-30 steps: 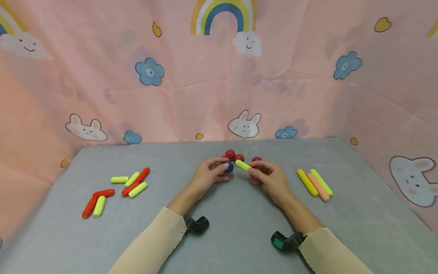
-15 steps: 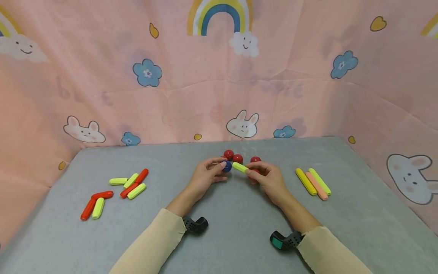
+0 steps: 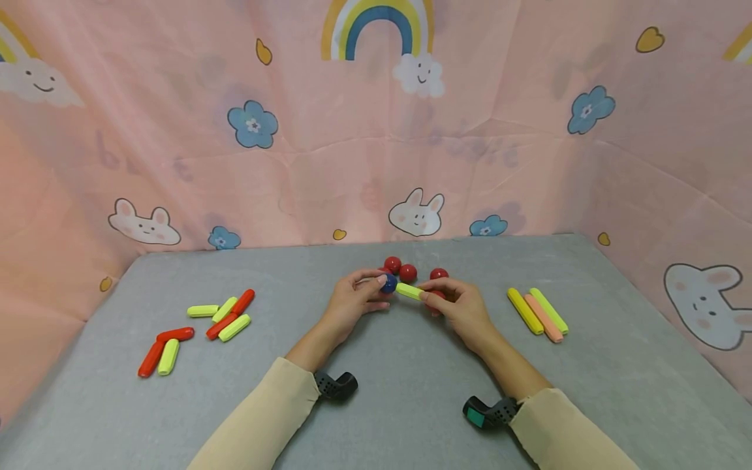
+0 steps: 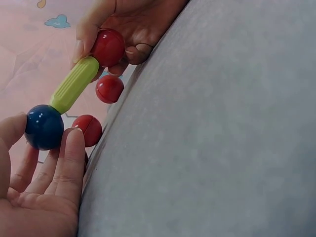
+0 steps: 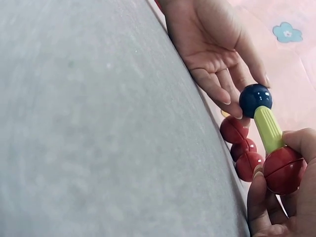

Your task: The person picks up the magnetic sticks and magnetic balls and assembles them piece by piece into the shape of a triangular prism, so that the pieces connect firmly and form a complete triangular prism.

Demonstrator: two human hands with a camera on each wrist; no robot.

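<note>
My left hand (image 3: 348, 301) pinches a dark blue ball (image 4: 44, 127) between thumb and fingers. With my right hand (image 3: 464, 308) I grip a red ball (image 5: 284, 170), its thumb reaching onto the base of a short yellow-green rod (image 4: 75, 85). That ribbed rod joins the red ball at one end, and its other end meets the blue ball. In the head view the right fingers partly cover the red ball. The joined pieces are held up between both hands, over the back middle of the grey table (image 3: 399, 405).
Several loose red balls (image 3: 408, 273) lie just behind the hands, one (image 3: 438, 274) apart to the right. Red rods (image 3: 152, 358) and yellow-green rods (image 3: 169, 357) lie at left. On the right are yellow (image 3: 525, 311), peach (image 3: 544, 318) and lime (image 3: 549, 311) longer rods. A printed pink cloth (image 3: 329, 156) hangs behind.
The gap between the rod's free end and the blue ball has closed; the rod now meets the ball. The rod tip has dipped slightly. Both hands keep their holds.
</note>
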